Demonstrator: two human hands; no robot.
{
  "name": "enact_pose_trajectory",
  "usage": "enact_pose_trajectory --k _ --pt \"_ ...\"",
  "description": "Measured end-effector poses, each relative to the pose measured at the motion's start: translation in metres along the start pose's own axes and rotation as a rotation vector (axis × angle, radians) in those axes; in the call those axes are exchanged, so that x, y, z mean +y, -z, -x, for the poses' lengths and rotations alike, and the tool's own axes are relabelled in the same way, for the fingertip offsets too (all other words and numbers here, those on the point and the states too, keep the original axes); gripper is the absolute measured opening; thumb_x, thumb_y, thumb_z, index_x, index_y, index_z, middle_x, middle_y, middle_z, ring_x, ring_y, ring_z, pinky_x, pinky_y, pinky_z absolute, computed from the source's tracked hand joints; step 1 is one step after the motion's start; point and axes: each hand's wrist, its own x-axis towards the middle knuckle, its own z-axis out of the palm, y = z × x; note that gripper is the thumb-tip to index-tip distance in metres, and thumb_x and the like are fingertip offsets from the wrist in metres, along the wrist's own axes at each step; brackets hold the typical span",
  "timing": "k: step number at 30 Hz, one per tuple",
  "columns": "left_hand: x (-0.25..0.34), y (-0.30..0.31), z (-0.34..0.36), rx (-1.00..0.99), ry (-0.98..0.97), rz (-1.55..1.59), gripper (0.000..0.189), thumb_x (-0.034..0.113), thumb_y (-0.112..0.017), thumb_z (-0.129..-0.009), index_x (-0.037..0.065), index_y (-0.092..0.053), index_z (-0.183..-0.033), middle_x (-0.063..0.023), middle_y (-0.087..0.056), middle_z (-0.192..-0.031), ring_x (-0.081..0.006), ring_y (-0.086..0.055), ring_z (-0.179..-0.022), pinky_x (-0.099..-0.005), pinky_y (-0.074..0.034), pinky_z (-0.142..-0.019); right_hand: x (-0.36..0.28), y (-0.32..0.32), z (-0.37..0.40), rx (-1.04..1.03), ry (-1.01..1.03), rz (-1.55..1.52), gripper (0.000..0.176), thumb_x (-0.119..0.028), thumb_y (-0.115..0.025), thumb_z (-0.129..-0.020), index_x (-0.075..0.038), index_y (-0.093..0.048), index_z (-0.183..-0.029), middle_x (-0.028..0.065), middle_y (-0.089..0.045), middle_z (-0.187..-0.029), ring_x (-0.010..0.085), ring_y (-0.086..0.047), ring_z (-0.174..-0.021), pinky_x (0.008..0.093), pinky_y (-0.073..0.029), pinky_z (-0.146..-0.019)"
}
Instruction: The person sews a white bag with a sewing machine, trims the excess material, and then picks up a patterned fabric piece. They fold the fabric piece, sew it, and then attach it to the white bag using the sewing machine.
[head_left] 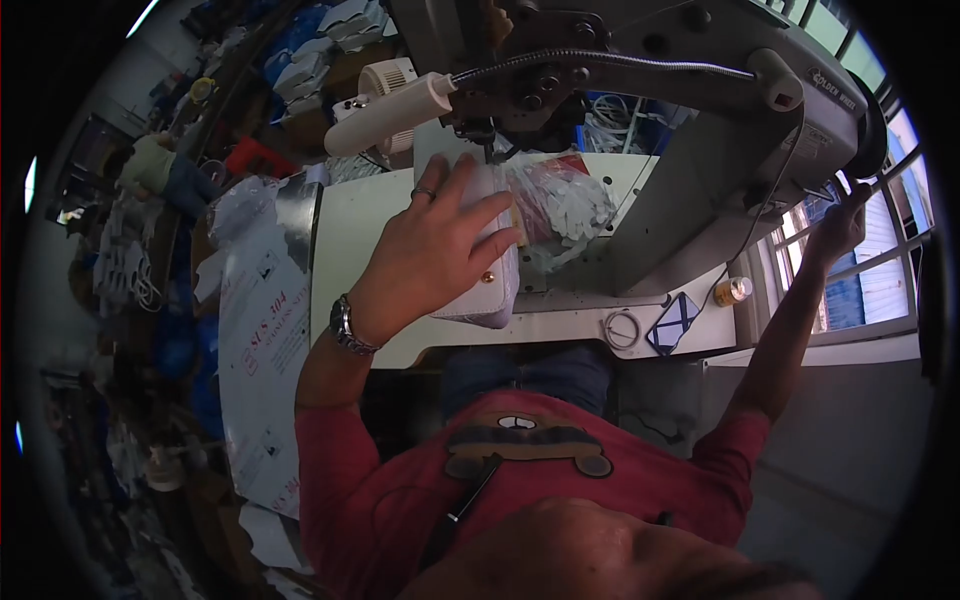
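A small white bag (492, 290) with a gold stud sits under the head of a grey industrial sewing machine (700, 190). My left hand (440, 240) grips it from above, with fingers spread over its top and the thumb and forefinger at its right edge. The needle area is dark and partly hidden. Far to the right, my right hand (842, 232) reaches up to the machine's black handwheel (872, 125), its curled fingers at the lower rim. A clear plastic bag of white pieces (570, 215) lies just right of the white bag.
The white worktable (350, 270) carries a phone (675, 324), a coiled cord (621, 328) and a yellow can (733, 291). A white tubular lamp (390, 115) juts out beside the machine head. A barred window (865, 270) is at right. Another person (160, 170) is among cluttered shelves at left.
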Motion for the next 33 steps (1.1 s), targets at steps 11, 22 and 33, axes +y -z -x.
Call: enact_pose_trajectory --k 11,22,33 --pt "-0.001 -0.002 -0.001 0.003 -0.002 0.001 0.041 0.042 -0.072 -0.097 0.018 -0.074 -0.13 -0.0232 -0.049 -0.155 -0.0481 -0.046 -0.144 -0.0514 -0.053 -0.105 0.021 0.011 -0.196 -0.233 1.248 1.432 0.071 -0.015 -0.076 -0.093 -0.032 -0.047 -0.156 0.0056 -0.066 -0.141 0.024 -0.074 -0.113 0.0289 -0.066 -0.078" --pt "-0.004 -0.004 0.001 0.039 -0.024 0.041 0.041 0.041 -0.074 -0.095 0.016 -0.075 -0.128 -0.0233 -0.05 -0.155 -0.0488 -0.045 -0.144 -0.052 -0.053 -0.105 0.025 0.008 -0.133 0.03 0.88 1.21 0.042 -0.053 -0.062 -0.103 -0.023 -0.075 -0.131 -0.0006 -0.078 -0.118 0.0107 -0.077 -0.092 0.0227 -0.06 -0.071" --pt "0.004 -0.008 0.001 0.087 -0.013 -0.011 0.04 0.042 -0.073 -0.096 0.016 -0.075 -0.126 -0.0254 -0.052 -0.149 -0.0515 -0.049 -0.138 -0.0529 -0.056 -0.099 0.005 -0.003 -0.03 0.1 0.39 0.44 0.039 -0.04 -0.058 -0.109 -0.007 -0.074 -0.122 0.0077 -0.078 -0.107 0.0153 -0.073 -0.099 0.0282 -0.057 -0.085"
